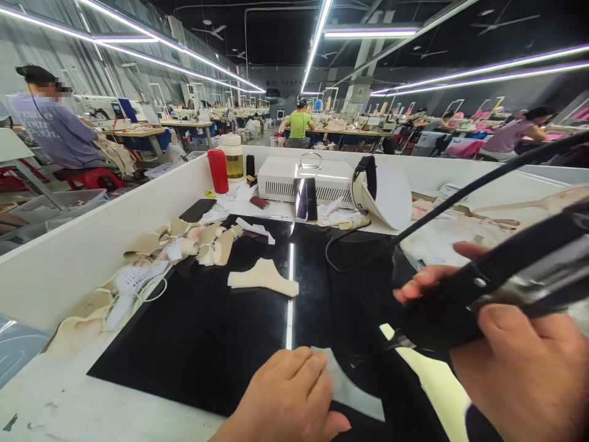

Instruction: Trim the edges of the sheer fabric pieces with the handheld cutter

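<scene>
My left hand [294,393] bears down on a grey, curved, thin piece [352,387], its fingers curled together at the piece's left end. My right hand [519,362], partly blurred, is closed round a black tool [442,313] with a screw in its side; its exact kind is unclear. Beneath the tool's tip lies a pale yellow curved piece [432,374], brightly lit. A black cable [442,196] runs above the tool. Farther off, a cream fabric piece [263,277] rests alone on the glossy black board [202,331].
Beige bra cups [214,242] and a white perforated piece [133,279] line the left side. A vented white metal box [280,178], a phone [305,199], a red bottle [218,170] and a jar [232,161] stand at the back. Low white walls [115,212] enclose the table.
</scene>
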